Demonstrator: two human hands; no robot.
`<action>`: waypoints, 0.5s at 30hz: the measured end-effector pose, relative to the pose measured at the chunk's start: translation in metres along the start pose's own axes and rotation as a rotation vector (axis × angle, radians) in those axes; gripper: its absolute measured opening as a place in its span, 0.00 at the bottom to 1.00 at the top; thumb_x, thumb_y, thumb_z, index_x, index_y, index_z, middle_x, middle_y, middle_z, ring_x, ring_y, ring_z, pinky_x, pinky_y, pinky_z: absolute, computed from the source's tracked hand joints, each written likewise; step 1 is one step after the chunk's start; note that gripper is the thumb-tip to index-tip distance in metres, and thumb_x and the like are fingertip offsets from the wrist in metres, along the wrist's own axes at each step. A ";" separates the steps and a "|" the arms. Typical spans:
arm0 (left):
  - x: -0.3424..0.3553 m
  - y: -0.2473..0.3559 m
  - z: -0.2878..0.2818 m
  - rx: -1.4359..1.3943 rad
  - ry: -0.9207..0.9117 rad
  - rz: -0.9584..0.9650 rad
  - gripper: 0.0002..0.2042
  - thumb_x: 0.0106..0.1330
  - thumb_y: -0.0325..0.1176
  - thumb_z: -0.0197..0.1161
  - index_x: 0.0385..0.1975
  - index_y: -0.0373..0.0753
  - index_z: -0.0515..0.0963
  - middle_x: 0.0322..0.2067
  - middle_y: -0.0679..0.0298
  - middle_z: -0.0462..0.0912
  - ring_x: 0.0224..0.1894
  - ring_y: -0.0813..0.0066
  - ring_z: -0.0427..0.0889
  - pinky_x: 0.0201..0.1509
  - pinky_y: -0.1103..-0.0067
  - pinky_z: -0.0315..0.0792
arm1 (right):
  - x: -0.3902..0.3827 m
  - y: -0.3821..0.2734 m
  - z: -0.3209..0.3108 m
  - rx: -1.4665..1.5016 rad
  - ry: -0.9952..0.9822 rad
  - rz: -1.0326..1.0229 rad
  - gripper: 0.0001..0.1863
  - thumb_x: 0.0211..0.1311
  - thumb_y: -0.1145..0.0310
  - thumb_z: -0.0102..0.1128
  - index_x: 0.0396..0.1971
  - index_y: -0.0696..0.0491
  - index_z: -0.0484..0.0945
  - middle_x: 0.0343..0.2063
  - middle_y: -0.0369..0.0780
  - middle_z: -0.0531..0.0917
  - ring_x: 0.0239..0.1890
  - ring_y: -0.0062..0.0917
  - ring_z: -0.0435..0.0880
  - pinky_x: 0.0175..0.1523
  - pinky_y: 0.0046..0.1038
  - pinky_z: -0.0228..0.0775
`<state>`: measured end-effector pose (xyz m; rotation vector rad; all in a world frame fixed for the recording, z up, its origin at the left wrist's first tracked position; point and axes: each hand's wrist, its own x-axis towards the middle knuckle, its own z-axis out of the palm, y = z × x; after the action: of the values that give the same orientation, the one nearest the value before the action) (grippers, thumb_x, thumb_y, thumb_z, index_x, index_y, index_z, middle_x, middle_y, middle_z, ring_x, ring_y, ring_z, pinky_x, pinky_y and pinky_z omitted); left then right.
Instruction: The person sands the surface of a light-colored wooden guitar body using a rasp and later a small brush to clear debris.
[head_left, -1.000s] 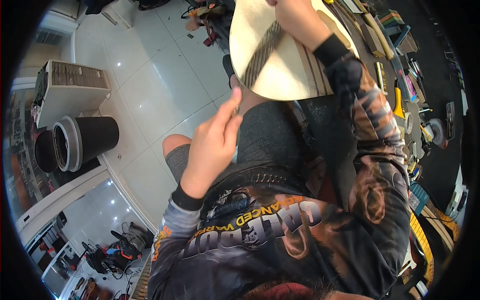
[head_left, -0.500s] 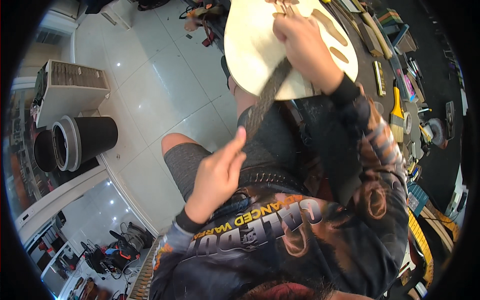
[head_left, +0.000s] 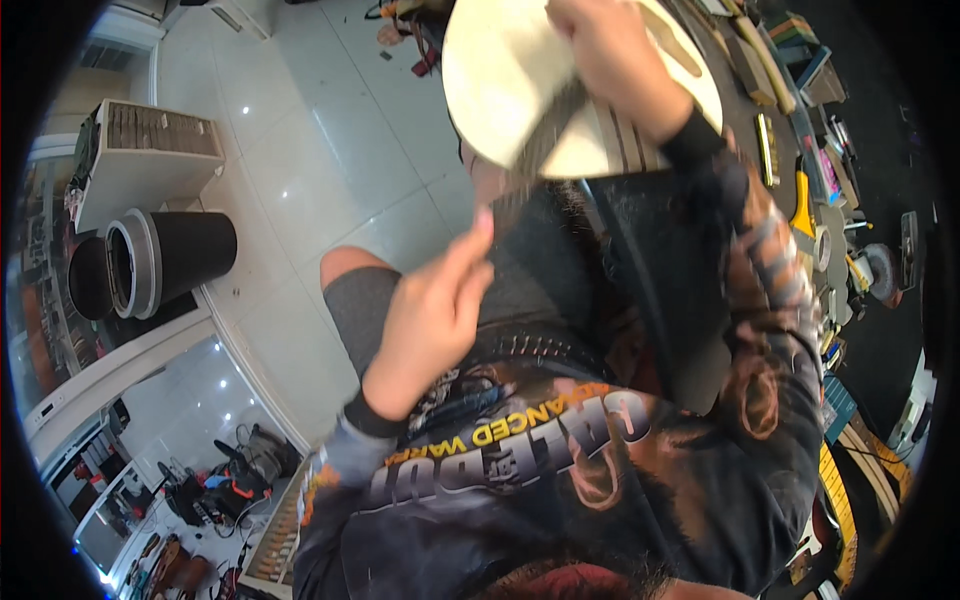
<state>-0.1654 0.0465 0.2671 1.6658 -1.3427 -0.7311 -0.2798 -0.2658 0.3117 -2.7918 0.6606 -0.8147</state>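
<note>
A pale wooden guitar body with cut-out cavities lies at the top, partly past the picture's edge. Across its near edge runs a long, flat, dark grey rasp, slanted and smeared by motion. My right hand is closed round the rasp's far end, over the wood; its handle is hidden in the fist. At the near end, above my lap, the outstretched fingers of my left hand pinch the tip, which is too blurred to show sharply.
To the right, a dark workbench carries a yellow-handled brush, a tape roll and wood strips. A dark panel hangs below the guitar body. On the left stand a black bin and a white cabinet on the tiled floor.
Both hands and the rasp have shifted upward in view, the right hand slightly to the right. The guitar body also sits higher, and more of the dark panel beneath it shows.
</note>
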 end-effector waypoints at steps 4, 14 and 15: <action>0.041 0.010 -0.012 0.007 0.002 -0.126 0.24 0.75 0.27 0.60 0.71 0.44 0.72 0.41 0.42 0.87 0.43 0.40 0.87 0.44 0.62 0.80 | 0.051 0.019 0.008 0.145 0.108 -0.072 0.04 0.59 0.81 0.50 0.32 0.60 0.73 0.32 0.52 0.81 0.40 0.50 0.80 0.46 0.45 0.71; 0.028 0.003 -0.014 -0.035 0.039 -0.104 0.24 0.75 0.27 0.62 0.70 0.43 0.73 0.44 0.45 0.88 0.43 0.47 0.89 0.46 0.67 0.80 | 0.048 0.009 0.012 0.078 -0.078 0.091 0.04 0.58 0.81 0.51 0.33 0.59 0.75 0.32 0.52 0.81 0.43 0.51 0.80 0.47 0.45 0.71; 0.039 0.006 -0.013 -0.049 0.043 -0.126 0.23 0.75 0.27 0.62 0.70 0.43 0.74 0.41 0.49 0.89 0.40 0.51 0.90 0.45 0.70 0.79 | 0.059 0.025 0.016 0.013 -0.004 -0.075 0.05 0.58 0.80 0.51 0.32 0.59 0.75 0.33 0.53 0.81 0.43 0.51 0.81 0.47 0.45 0.72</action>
<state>-0.1479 0.0112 0.2813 1.7289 -1.1888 -0.7906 -0.2358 -0.3142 0.3191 -2.8206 0.5504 -0.8241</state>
